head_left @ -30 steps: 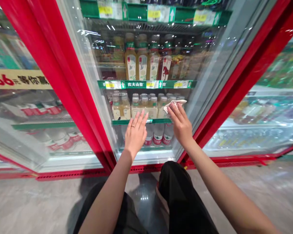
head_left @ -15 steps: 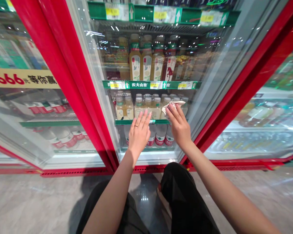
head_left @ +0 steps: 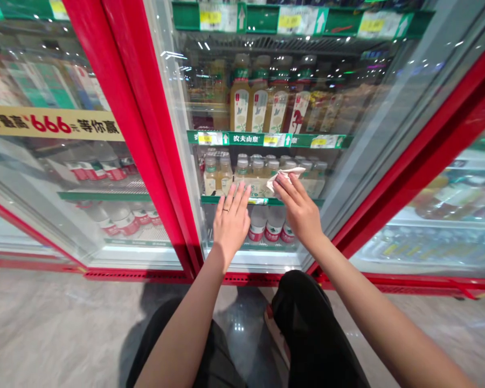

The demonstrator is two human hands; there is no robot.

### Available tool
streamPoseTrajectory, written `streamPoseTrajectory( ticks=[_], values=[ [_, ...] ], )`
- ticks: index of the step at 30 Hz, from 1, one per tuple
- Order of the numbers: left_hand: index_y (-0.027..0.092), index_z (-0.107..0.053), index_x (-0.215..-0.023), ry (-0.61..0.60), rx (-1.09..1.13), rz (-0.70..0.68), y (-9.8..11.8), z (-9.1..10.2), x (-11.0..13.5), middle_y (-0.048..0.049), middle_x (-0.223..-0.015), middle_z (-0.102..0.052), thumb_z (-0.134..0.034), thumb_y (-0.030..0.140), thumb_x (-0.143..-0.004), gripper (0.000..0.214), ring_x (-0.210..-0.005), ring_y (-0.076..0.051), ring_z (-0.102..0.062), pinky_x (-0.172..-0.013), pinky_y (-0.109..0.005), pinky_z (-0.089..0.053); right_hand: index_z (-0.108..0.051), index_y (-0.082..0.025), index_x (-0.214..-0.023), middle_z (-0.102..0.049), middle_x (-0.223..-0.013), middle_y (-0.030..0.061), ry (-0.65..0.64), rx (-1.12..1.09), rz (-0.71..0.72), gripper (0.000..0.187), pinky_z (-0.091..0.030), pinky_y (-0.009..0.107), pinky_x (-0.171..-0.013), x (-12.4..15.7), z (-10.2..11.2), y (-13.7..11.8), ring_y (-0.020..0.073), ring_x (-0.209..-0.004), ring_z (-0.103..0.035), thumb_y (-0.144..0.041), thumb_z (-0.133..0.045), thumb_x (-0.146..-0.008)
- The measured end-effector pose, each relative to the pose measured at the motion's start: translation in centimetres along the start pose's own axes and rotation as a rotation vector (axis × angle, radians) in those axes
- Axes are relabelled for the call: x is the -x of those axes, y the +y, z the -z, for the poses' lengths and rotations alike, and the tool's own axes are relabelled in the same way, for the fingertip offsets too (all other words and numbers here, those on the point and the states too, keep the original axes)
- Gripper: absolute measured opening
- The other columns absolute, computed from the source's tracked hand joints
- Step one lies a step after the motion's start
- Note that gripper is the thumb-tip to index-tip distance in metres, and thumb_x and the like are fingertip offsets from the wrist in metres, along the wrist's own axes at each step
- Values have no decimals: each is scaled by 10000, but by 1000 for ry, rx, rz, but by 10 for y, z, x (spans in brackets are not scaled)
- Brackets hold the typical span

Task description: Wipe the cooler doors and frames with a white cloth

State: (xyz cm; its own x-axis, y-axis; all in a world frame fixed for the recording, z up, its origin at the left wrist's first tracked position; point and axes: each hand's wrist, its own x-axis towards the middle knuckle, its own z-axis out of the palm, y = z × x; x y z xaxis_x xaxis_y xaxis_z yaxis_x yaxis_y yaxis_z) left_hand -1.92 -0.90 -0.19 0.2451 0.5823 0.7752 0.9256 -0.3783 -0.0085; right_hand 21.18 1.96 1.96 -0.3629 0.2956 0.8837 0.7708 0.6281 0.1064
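My right hand (head_left: 301, 210) presses a crumpled white cloth (head_left: 285, 177) against the glass door (head_left: 343, 64) of a red-framed drinks fridge. Its fingers lie over the cloth, and part of the cloth sticks out past the fingertips. To the left, my left hand (head_left: 232, 218) is flat with fingers stretched out, a ring on one finger. It holds nothing and appears to rest on the same glass. Behind the glass are tea bottles (head_left: 260, 102), shorter pale-labelled bottles (head_left: 212, 175) and red-labelled bottles (head_left: 274, 226).
Red door frames (head_left: 145, 134) stand on both sides. A neighbouring fridge with a yellow banner (head_left: 52, 124) is at left, and another with bottles (head_left: 448, 194) at right. My knees, in black trousers (head_left: 307, 323), are bent close to the fridge's base above a grey floor (head_left: 64, 323).
The view has shifted, so the fridge sits farther right in the picture. My right hand with the cloth has slid left across the glass relative to the bottles; my left hand has also moved left.
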Motion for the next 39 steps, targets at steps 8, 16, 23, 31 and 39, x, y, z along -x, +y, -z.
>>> streamPoseTrajectory(
  ticks=[8,16,23,31,39],
  values=[
    [278,75,-1804,-30,-36,25,-8,8,5,-37,-1869,-259,-518,170,-1088,936,-1735,-265,-293,-1426,-475,-294,-74,-388,-1797,-503,-1738,22,-35,10,89,895,-480,489,-1354,2,-13,-12,244,-1679,-367,32,-431,-1091],
    [284,56,-1806,-48,-23,53,-13,14,7,-34,-1860,-277,-515,168,-1085,927,-1729,-265,-305,-1433,-481,-288,-140,-416,-1790,-476,-1755,-6,-48,10,36,870,-458,523,-1365,-3,-9,-9,256,-1684,-350,33,-398,-1091],
    [288,55,-1802,-62,-26,50,-15,17,10,-26,-1862,-264,-513,168,-1084,923,-1732,-262,-294,-1436,-476,-282,-299,-369,-1773,-504,-1738,-2,-148,-53,57,770,-448,499,-1371,0,-17,-18,228,-1690,-343,-2,-408,-1105],
    [270,26,-1810,-48,-44,72,-21,20,12,-42,-1867,-260,-506,169,-1084,906,-1736,-267,-287,-1434,-481,-282,-301,-343,-1776,-500,-1743,1,-95,-16,106,763,-445,472,-1375,-15,-14,-14,227,-1690,-349,4,-401,-1104],
    [281,-3,-1813,-50,-41,96,-27,23,15,-40,-1866,-272,-482,170,-1096,870,-1738,-266,-283,-1429,-491,-296,-340,-341,-1764,-500,-1747,-5,-169,-71,123,733,-433,495,-1383,-21,-20,-21,224,-1693,-347,-19,-408,-1109]
  ],
)
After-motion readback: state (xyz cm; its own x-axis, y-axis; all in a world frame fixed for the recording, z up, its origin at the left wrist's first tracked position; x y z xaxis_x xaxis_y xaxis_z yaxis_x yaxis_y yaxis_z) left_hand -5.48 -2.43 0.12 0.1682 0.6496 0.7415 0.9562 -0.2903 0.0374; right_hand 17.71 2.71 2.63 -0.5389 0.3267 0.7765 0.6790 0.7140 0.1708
